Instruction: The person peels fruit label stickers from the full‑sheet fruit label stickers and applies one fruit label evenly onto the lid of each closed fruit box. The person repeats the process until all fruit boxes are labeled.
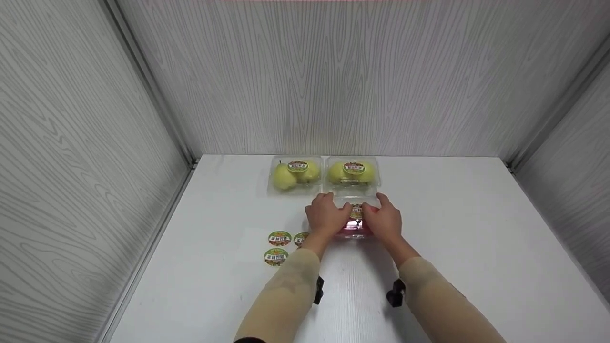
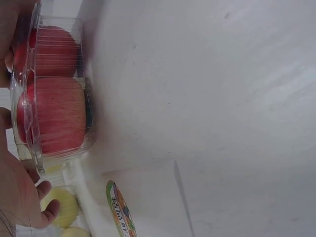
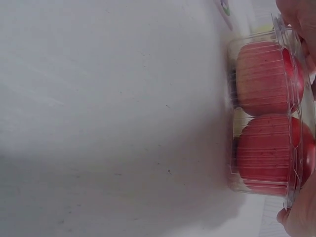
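A clear plastic clamshell box [image 1: 355, 235] with red apples [image 2: 57, 113] inside sits on the table in front of me, its lid down. An oval label [image 1: 356, 211] shows on top of it, between my two thumbs. My left hand [image 1: 328, 215] grips the box's left side, thumb on the lid and fingers at the rim. On the opposite side, my right hand [image 1: 385, 220] holds it in the same way. The right wrist view shows two apples [image 3: 264, 153] side by side through the ribbed wall.
Behind stand two clear boxes of yellow-green pears, a left one [image 1: 271, 186] and a right one [image 1: 376, 183], each with an oval label on its lid. Several loose oval stickers [image 1: 276, 257] lie left of my left forearm. Grey wood-grain panels [image 1: 333, 81] enclose the white table [image 1: 452, 214].
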Motion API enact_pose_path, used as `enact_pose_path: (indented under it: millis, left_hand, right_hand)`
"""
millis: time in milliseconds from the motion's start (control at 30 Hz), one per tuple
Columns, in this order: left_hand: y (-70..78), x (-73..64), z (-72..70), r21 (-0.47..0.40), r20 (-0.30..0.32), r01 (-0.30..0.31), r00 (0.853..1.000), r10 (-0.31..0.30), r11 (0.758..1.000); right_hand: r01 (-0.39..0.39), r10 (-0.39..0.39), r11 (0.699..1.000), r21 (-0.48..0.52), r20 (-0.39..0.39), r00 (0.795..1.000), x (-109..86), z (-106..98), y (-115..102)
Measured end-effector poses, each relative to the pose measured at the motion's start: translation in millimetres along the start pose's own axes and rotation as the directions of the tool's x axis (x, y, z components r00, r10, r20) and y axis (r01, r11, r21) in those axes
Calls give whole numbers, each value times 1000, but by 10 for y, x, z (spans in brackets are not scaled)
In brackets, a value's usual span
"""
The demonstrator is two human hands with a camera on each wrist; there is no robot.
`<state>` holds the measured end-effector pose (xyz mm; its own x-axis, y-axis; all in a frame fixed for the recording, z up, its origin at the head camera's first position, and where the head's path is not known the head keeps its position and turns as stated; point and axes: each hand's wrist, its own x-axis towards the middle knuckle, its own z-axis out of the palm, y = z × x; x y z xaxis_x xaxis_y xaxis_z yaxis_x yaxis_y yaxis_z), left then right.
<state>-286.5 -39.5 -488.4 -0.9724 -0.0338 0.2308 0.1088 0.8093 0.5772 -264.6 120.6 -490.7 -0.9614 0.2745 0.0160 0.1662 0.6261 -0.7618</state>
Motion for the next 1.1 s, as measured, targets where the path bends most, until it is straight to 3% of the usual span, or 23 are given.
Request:
enact_pose_path:
  millis: [333,533,1100]
  left_hand:
    - [-88,-41,-3,-74,17,16,1000,-15,997]
    - [-91,-53,-94,-61,80,-6,997,11,998]
    - [-73,-40,-69,-48,101,-28,994,33,998]
  right_hand:
    - [31,-31,1000,6,66,997,-11,19,34]
    - [37,-36,999,-3,120,992,-16,-19,41]
    - [65,-66,998,10,91,994,-30,-67,44]
